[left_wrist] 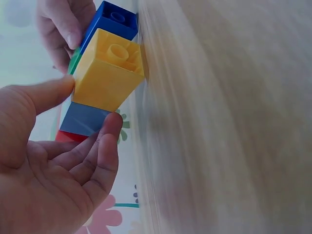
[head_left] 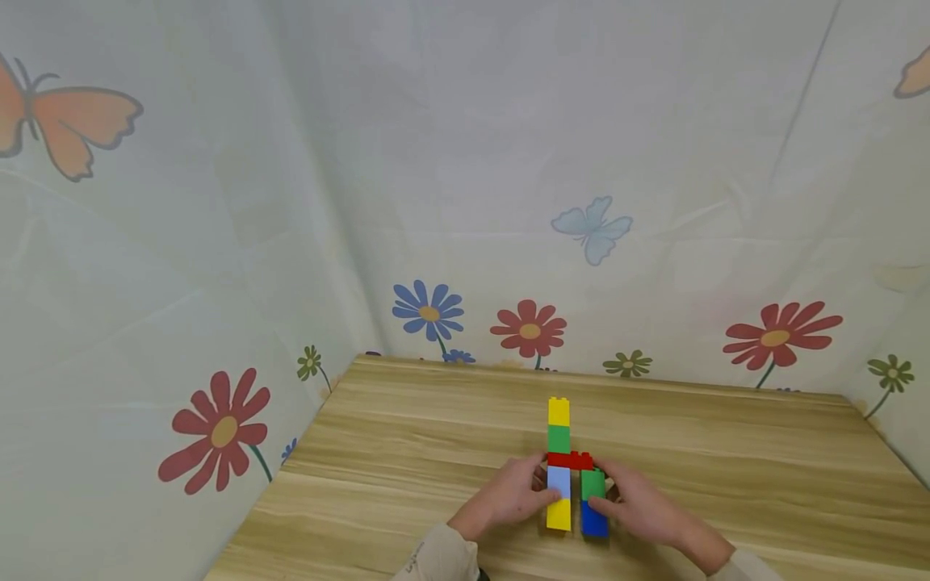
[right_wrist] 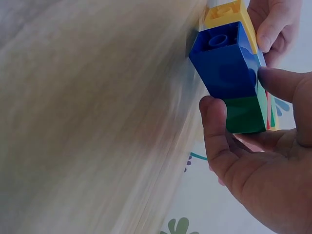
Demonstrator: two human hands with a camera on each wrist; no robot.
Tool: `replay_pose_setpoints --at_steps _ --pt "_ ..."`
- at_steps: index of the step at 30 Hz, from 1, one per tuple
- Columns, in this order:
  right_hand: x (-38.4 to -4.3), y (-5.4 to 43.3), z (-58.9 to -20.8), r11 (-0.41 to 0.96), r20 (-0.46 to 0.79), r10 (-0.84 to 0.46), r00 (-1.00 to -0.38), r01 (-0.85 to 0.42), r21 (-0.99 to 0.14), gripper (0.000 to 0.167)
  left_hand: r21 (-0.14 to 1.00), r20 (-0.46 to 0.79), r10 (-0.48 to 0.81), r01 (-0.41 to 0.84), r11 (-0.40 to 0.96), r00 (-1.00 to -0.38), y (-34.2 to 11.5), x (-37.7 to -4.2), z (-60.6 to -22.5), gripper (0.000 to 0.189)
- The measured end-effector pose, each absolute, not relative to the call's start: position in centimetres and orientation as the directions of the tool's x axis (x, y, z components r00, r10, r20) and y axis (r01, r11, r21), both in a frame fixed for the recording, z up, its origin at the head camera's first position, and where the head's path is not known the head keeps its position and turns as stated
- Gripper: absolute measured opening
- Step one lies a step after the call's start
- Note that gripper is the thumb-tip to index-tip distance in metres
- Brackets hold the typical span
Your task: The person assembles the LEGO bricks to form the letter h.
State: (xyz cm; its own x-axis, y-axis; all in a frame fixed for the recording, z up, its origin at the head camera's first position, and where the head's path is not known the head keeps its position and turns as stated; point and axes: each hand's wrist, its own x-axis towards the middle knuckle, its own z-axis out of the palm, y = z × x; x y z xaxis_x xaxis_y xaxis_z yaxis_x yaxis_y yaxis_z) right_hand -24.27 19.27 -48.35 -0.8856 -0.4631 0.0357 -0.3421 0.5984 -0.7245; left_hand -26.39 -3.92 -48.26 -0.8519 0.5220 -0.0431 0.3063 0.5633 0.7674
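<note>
A figure of toy building blocks lies close over the wooden table. In the head view its left column runs from a yellow block (head_left: 559, 411) through a green block (head_left: 559, 439), a red block (head_left: 580, 461) and a light blue block (head_left: 558, 478) to a lower yellow block (head_left: 559, 518). The red one reaches right to a shorter column of a second green block (head_left: 593, 482) and a dark blue block (head_left: 595, 522). My left hand (head_left: 512, 492) grips the left column between thumb and fingers; my right hand (head_left: 643, 502) holds the right one. Hollow undersides face the wrist cameras.
The wood-grain table (head_left: 407, 436) spreads around the blocks on every side. Behind it and to the left hangs a pale cloth (head_left: 465, 145) printed with flowers and butterflies, meeting the table's back edge.
</note>
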Motion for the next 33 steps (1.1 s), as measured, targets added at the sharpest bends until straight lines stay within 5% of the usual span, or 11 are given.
replay_pose_setpoints --at_steps 33 --pt "-24.8 18.28 -47.98 0.727 -0.125 -0.313 -0.941 -0.153 -0.669 0.061 0.677 -0.092 0.525 0.334 0.656 -0.846 -3.0 -26.62 -47.8 0.036"
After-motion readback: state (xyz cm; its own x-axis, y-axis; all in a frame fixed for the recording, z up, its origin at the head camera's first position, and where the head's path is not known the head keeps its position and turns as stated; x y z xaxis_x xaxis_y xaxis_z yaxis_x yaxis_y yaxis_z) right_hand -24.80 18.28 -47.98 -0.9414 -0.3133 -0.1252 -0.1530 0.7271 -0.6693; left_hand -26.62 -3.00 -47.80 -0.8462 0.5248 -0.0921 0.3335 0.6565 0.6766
